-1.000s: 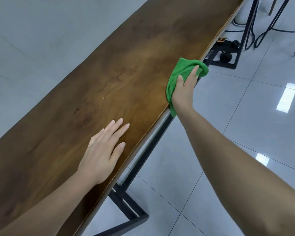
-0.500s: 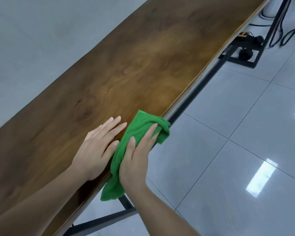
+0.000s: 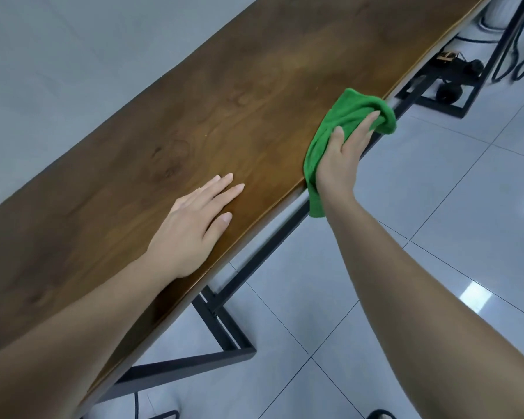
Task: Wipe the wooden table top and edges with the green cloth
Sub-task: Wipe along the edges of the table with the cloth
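The right hand [image 3: 339,158] grips the green cloth [image 3: 350,116], folded over the worktop [image 3: 194,116] edge at 2 o'clock, so top and side get wiped together. The left hand [image 3: 191,228] lies spread flat, probably for support.

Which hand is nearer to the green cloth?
Right. The right hand grips the green cloth at the table's near edge; the left hand lies flat, apart from it.
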Demonstrator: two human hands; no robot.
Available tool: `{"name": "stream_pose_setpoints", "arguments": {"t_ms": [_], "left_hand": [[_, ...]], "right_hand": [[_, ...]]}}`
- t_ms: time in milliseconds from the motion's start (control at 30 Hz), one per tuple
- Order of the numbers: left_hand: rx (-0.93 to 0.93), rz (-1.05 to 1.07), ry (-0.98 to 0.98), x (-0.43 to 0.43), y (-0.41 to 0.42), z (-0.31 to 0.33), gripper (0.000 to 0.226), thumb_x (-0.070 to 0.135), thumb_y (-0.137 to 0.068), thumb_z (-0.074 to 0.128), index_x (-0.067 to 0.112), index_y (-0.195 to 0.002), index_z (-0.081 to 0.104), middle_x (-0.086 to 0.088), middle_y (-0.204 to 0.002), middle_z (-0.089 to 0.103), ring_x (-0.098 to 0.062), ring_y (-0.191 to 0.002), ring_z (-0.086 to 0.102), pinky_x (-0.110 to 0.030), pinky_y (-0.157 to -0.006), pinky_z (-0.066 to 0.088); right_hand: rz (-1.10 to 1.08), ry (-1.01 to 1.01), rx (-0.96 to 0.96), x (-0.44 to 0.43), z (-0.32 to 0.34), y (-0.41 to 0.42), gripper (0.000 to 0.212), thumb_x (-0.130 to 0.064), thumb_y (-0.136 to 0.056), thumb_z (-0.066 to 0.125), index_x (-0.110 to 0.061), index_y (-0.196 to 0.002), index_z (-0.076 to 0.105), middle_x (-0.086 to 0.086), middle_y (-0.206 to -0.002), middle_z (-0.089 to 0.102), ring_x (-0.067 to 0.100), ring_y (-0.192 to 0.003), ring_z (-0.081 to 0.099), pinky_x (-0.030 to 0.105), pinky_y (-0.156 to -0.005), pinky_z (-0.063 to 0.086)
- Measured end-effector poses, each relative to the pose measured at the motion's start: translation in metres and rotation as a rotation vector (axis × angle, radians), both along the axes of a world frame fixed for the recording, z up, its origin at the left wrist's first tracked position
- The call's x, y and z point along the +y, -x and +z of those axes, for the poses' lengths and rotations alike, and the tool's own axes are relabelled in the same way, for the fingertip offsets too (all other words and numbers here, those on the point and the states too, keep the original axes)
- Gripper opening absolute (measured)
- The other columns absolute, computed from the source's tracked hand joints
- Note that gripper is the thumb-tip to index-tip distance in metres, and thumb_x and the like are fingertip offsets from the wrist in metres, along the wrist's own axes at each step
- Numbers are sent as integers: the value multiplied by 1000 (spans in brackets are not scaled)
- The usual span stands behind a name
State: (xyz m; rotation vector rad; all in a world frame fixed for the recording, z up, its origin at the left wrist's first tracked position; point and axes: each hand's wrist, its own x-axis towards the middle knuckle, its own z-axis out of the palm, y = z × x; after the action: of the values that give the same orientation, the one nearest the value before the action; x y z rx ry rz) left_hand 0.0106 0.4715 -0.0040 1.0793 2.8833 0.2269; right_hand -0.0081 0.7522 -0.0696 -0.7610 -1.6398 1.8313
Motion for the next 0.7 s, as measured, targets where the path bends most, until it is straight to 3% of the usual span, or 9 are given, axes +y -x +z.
{"name": "stream_pose_setpoints", "arguments": {"t_ms": [100,200,300,433,567,700], "left_hand": [[-14,40,-6,-11,-8,1,58,53,-117,24,38,-171,37,16,-180,28,-7,-168,19,-51,-135,24],[-24,54,-2,-36,-21,-2,62,59,-116,20,39,-172,34,16,-181,25,-7,-169,17,-50,-136,21],[-18,28,13,-75,-39,-5,60,61,-117,20,42,-173,29,18,-182,21,-5,-169,14,-43,-135,16],[8,-19,13,-146,-68,-8,55,52,-121,26,42,-174,26,21,-183,16,1,-168,6,-33,-134,10],[3,-12,19,-223,-98,-10,55,52,-120,27,44,-175,22,24,-182,12,1,-168,5,-36,-134,12],[7,-15,16,-291,-122,-9,55,52,-120,28,46,-174,22,27,-182,9,-2,-169,5,-42,-135,18]], "right_hand": [[11,-4,-14,-42,4,-21,72,-28,-121,32,-27,-176,-15,3,-186,-8,1,-164,4,17,-113,18],[44,-27,-1,-104,4,-52,73,-24,-121,33,-23,-176,-14,4,-185,-7,-36,-142,4,-6,-103,12],[107,-17,-38,-179,3,-90,73,-26,-121,33,-28,-175,-16,-2,-185,-12,-25,-154,-4,-8,-102,1],[156,-53,-24,-298,0,-150,74,-30,-120,34,-29,-175,-15,-18,-178,-14,-38,-139,-12,-10,-105,3],[178,-25,-35,-400,-1,-199,72,-41,-120,29,-40,-173,-20,-41,-165,-28,-37,-142,-12,-12,-100,12],[204,2,11,-475,1,-238,72,-51,-118,28,-49,-170,-22,-37,-172,-28,-28,-152,-11,-9,-106,12]]}}
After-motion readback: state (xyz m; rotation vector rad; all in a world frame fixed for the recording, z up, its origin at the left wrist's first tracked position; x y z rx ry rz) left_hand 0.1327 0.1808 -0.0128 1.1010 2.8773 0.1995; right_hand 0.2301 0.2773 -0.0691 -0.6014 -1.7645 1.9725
